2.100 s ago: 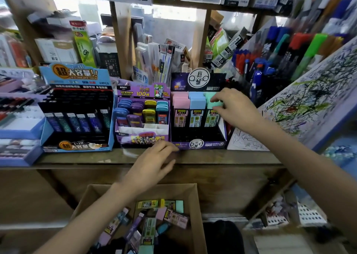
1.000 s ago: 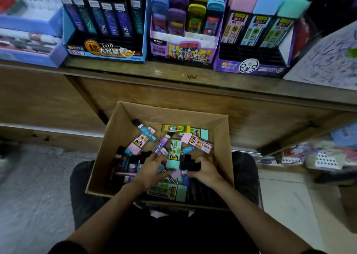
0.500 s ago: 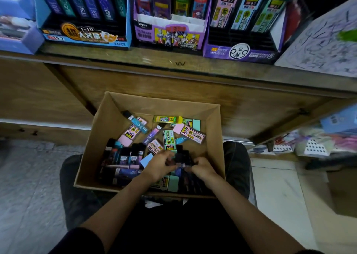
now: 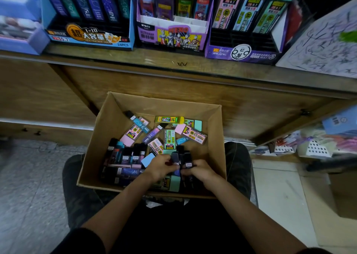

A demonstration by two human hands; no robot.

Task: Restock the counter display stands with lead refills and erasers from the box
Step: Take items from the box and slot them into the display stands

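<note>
While you sit low before the wooden counter [image 4: 193, 74], with tiled floor [image 4: 29, 176] on either side of your knees, three stands line its edge above you: blue [image 4: 88, 39], middle [image 4: 173, 39] and right [image 4: 241, 53]. The right one's front rows look bare. On your lap lies the box [image 4: 154, 103], strewn with pastel packs [image 4: 190, 133] and dark cases [image 4: 176, 158]. Your left hand [image 4: 160, 167] and right hand [image 4: 201, 171] meet in its near corner, fingers of each curled and pinching dark cases between them. These cases are probably light, stiff plastic, smooth enough to slide from a bundle. Grip them across the long sides near the middle, not by the cap end, which might pop open.
</note>
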